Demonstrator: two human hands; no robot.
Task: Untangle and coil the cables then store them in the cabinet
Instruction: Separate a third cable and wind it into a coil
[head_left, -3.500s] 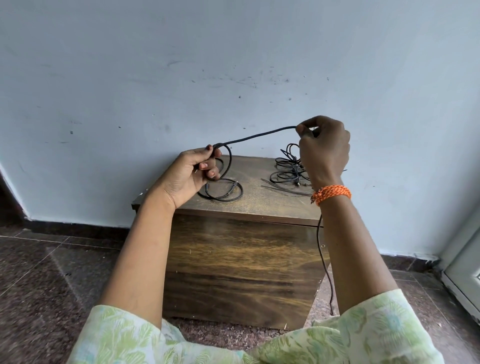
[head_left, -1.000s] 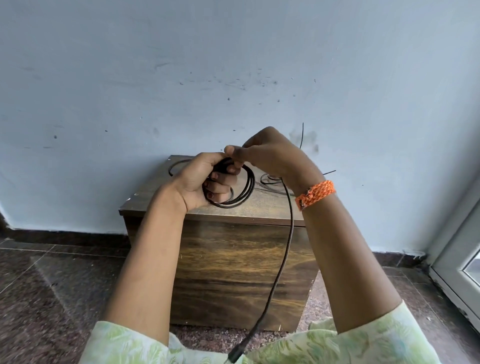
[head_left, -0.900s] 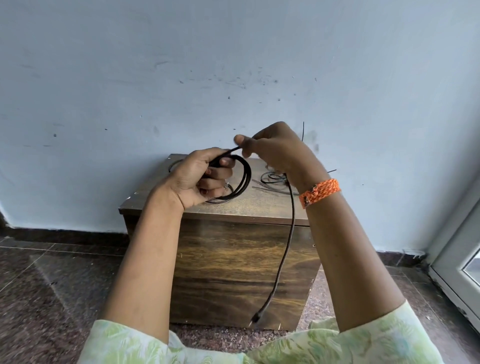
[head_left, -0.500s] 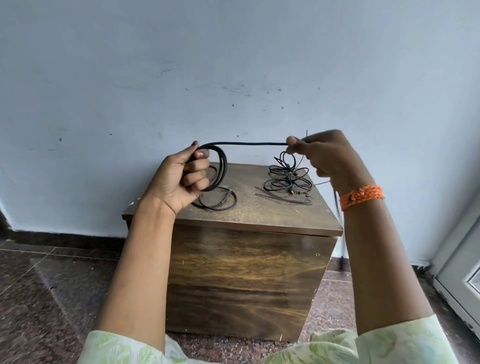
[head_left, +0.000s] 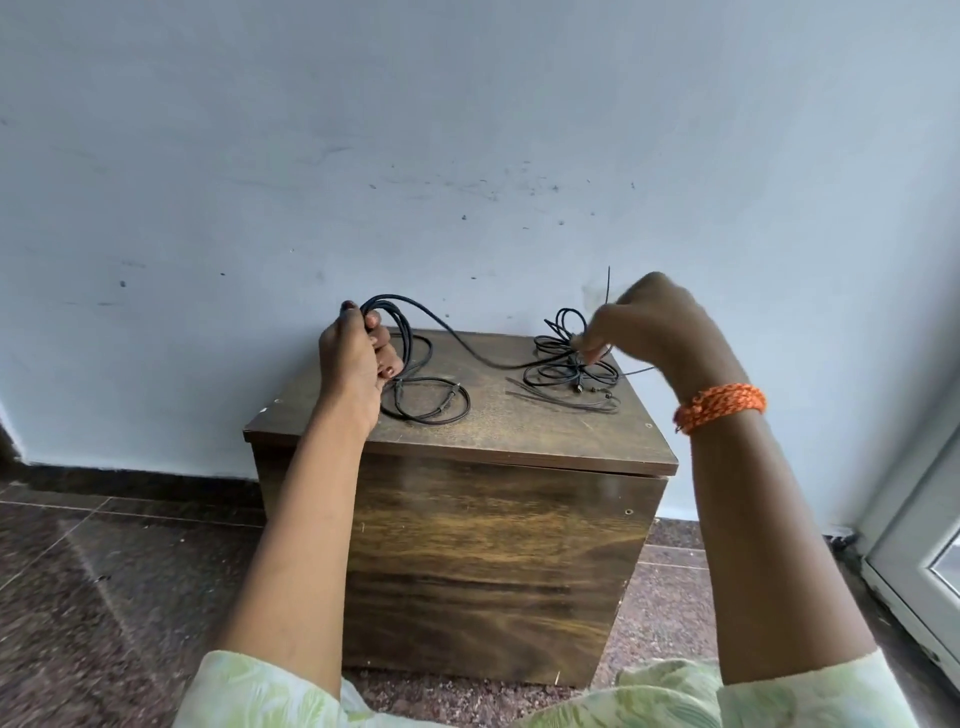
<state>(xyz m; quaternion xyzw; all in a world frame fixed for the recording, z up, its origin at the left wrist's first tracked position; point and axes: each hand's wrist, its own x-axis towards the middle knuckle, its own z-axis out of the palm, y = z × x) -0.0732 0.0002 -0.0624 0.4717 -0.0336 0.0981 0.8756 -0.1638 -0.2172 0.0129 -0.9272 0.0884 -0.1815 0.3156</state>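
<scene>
Left hand (head_left: 353, 358) grips half-coiled black cable (head_left: 395, 322); right hand (head_left: 649, 322) pinches its tail. Tangled black cable bundle (head_left: 566, 364) untouched; brown wooden cabinet (head_left: 493, 545) shut.

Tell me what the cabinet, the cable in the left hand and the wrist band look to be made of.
Cabinet: wood or wood-look laminate, going by the dark streaked grain and dull sheen; which one is unclear.
Cable gripped by the left hand: black, smooth, flexible jacket, probably rubber or plastic.
Wrist band: orange braided thread, by its woven texture.
</scene>
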